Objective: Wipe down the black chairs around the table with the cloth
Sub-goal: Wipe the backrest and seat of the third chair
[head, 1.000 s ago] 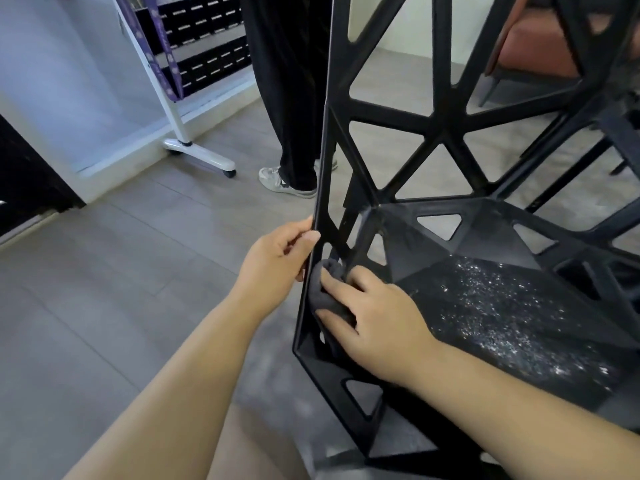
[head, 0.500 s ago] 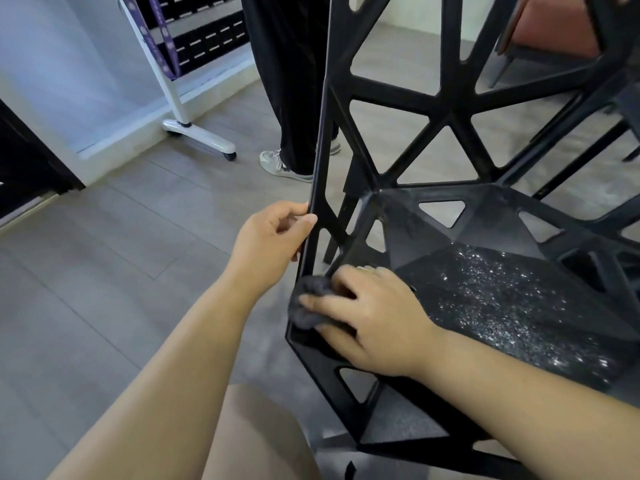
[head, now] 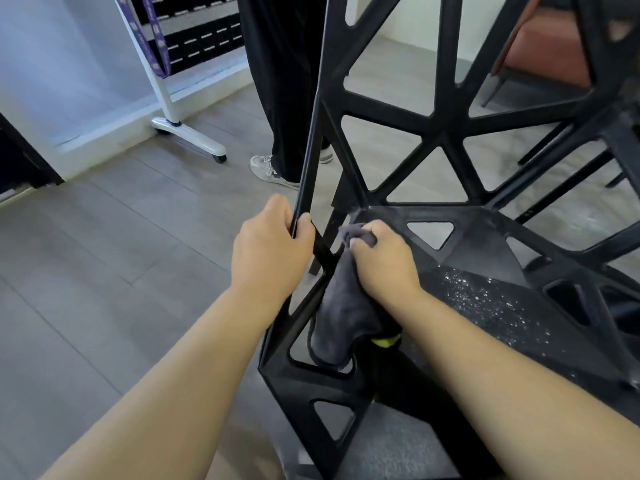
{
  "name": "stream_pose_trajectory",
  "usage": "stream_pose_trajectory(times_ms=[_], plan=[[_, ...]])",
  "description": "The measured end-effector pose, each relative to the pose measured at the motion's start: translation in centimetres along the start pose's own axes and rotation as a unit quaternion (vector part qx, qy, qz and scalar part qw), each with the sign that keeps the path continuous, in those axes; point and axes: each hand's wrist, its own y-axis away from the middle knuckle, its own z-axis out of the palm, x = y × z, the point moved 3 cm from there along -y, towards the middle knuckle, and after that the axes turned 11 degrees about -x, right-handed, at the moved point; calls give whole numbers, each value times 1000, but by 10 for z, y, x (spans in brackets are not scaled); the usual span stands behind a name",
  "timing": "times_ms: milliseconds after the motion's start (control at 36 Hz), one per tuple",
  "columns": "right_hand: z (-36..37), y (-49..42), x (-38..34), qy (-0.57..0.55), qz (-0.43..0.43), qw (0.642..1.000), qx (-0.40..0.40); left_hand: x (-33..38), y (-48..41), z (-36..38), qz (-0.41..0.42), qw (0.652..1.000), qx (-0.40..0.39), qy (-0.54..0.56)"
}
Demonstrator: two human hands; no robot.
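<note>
Grey floor (head: 104, 271); hands on black chair (head: 450, 133).

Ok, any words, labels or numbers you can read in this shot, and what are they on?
None can be read.
Purple strap on the white stand: pale printed marks, too blurred.
Black panel behind it: rows of white marks, too small.
Chair and cloth: nothing printed shows.

The chair (head: 450, 133) looks like matt black plastic, its seat speckled; the cloth (head: 343, 317) is soft grey fabric; the floor (head: 104, 254) is wood-look grey.
</note>
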Motion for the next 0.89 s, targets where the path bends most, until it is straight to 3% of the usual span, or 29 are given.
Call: stream_pose_trajectory(times_ms=[83, 278, 389, 472, 639, 750, 889], plan=[[-1, -26, -5, 9, 13, 1000, -1, -1, 0, 1, 1, 1000, 4, 8], [-21, -72, -10, -10, 63, 990, 125, -4, -3, 1, 13, 1000, 1, 15], [-11, -65, -9, 110, 34, 990, 87, -5, -4, 1, 18, 1000, 3, 15], [2, -38, -4, 191, -7, 982, 4, -6, -3, 1, 20, 999, 1, 25], [6, 11, -6, 120, -45, 990, -63, -6, -4, 1, 33, 999, 6, 27], [13, 20, -13, 130, -79, 987, -47, -6, -3, 1, 34, 999, 9, 25], [-20, -50, 0, 183, 5, 982, 41, -5, -1, 0, 32, 999, 5, 32]])
